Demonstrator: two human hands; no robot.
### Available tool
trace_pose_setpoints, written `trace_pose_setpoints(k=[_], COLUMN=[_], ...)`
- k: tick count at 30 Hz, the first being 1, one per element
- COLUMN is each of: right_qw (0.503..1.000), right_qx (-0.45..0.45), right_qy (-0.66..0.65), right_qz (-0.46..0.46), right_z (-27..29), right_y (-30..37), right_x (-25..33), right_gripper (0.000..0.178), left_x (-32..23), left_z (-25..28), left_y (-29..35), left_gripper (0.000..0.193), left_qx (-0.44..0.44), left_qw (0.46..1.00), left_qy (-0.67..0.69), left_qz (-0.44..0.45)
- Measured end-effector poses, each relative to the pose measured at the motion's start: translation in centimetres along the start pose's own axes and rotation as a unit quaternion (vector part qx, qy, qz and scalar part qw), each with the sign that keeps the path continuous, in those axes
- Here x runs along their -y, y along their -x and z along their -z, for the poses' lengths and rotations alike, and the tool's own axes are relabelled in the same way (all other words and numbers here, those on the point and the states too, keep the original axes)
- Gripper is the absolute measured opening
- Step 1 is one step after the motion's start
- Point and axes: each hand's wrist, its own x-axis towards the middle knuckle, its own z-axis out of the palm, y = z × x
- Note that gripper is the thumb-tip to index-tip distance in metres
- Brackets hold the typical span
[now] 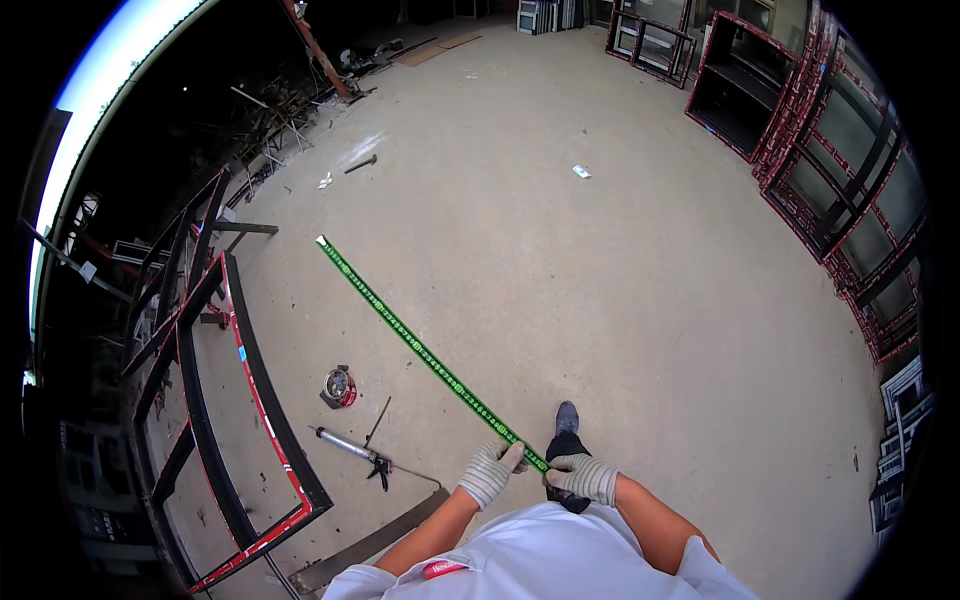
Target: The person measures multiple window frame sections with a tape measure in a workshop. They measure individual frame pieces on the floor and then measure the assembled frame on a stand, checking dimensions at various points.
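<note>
A green tape measure (418, 346) stretches diagonally from my hands up to the far left, its pale end tip standing out over the concrete floor. My left hand (488, 473), in a striped knit glove, pinches the blade between thumb and fingers. Just to the right, my right hand (587, 478), gloved the same way, is closed around the near end of the tape. Its fingers hide most of what is there, so the case does not show clearly. My shoe (567, 417) is on the floor just beyond the hands.
Left of me stands a large black-and-red frame (262, 385). Near it lie a caulking gun (345, 442) and a round can (340, 387). Farther off are a hammer (361, 164) and a scrap of paper (581, 172). Wrapped window frames (835, 165) line the right side.
</note>
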Motion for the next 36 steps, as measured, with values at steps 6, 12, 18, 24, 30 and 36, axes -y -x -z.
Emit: trace_pose_setpoints(k=[6,12,18,24,30,36], right_qw=[0.992,0.982,0.992,0.993,0.990,0.987], right_qx=[0.093,0.098,0.041,-0.033,-0.062,-0.043], right_qy=[0.082,0.153,0.100,0.108,0.109,0.146], right_qz=[0.039,0.044,0.066,0.037,0.068,0.059], right_z=[12.9,24.1,36.5,49.9,61.1,69.8], right_y=[-5.3,-11.9,-21.5,-30.6,-38.8,-53.4], right_x=[13.4,22.6,31.0,45.5,59.8,70.1], right_gripper=[0.051,0.063,0.066,0.063,0.063,0.063], left_x=[-12.6,-20.1,-27.5,-41.5,-58.0,-64.3], left_z=[1.8,3.4,5.3,9.1,14.9,22.6], left_y=[-11.6,-23.5,-40.7,-59.2,-73.3,-88.6], left_gripper=[0.035,0.036,0.036,0.035,0.036,0.034], left_qx=[-0.058,-0.103,-0.085,-0.044,-0.031,-0.070], left_qw=[0.998,0.994,0.991,0.996,0.997,0.994], left_qy=[0.030,0.032,0.092,0.065,0.043,0.071], left_qz=[-0.022,-0.015,-0.041,-0.033,-0.051,-0.051])
